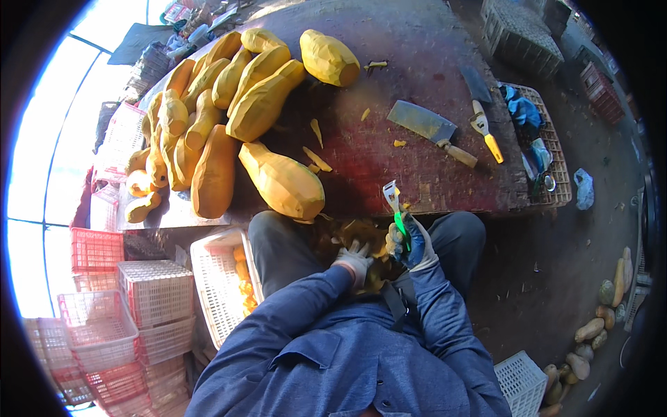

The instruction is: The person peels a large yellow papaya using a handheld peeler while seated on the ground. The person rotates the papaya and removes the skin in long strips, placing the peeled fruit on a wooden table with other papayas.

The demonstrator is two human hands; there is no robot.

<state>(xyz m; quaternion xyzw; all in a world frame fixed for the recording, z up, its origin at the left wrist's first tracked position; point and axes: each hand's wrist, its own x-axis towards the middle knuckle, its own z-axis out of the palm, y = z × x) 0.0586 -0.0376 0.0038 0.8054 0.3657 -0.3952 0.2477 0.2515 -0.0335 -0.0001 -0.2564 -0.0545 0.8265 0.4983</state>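
Observation:
My right hand (pixel 410 241), in a blue and white work glove, grips the green handle of a peeler (pixel 400 219) whose metal head points up toward the table. Low between my knees, my left hand (pixel 357 260) in a pale glove rests against a heap of peelings (pixel 365 234); whether it grips any cannot be told. A peeled yellow squash (pixel 284 182) lies at the near table edge, left of my hands. Many more peeled squashes (pixel 266 99) are piled at the table's left. A cleaver (pixel 430 127) and a yellow-handled peeler (pixel 487 133) lie on the right.
The red-brown tabletop (pixel 359 151) bears scattered peel scraps. A white crate (pixel 224 281) with orange pieces stands beside my left leg, near stacked crates (pixel 156 292). At the table's right sits a plastic crate (pixel 555 140) with blue cloth. Unpeeled squashes (pixel 589 331) lie on the floor, lower right.

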